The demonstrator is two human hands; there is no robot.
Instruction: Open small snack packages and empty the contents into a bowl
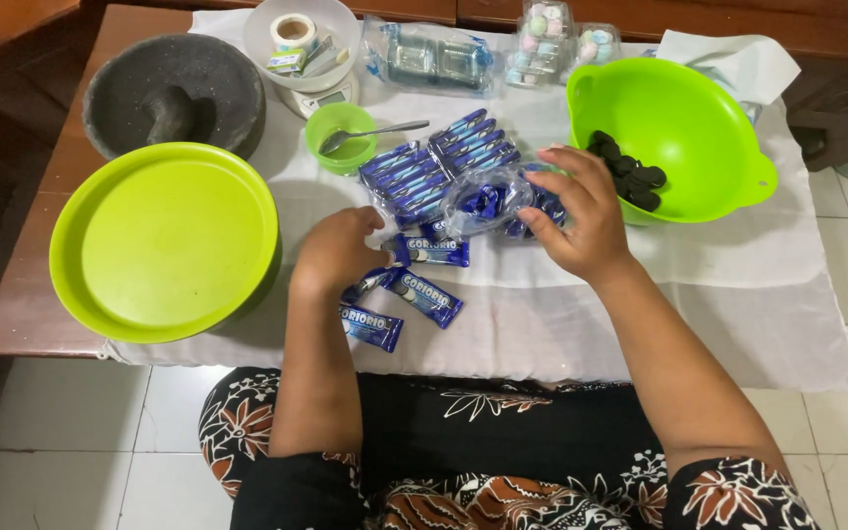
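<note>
My left hand (336, 252) rests on the white cloth, fingers closed on a small blue biscuit packet (431, 251). Two more blue packets (424, 297) lie just in front of it. My right hand (581, 211) hovers with fingers spread over a clear plastic bag (488, 201) of blue packets, touching its right side. A row of several blue packets (439, 162) lies behind the bag. The big green bowl (728, 108) to the right holds several dark round biscuits (627, 169).
A green round tray (159, 240) sits at the left, with a stone mortar and pestle (174, 93) behind it. A small green cup with a spoon (341, 137), a scale with tape (296, 39) and clear candy boxes (542, 39) stand at the back. A white cloth (640, 314) covers the table.
</note>
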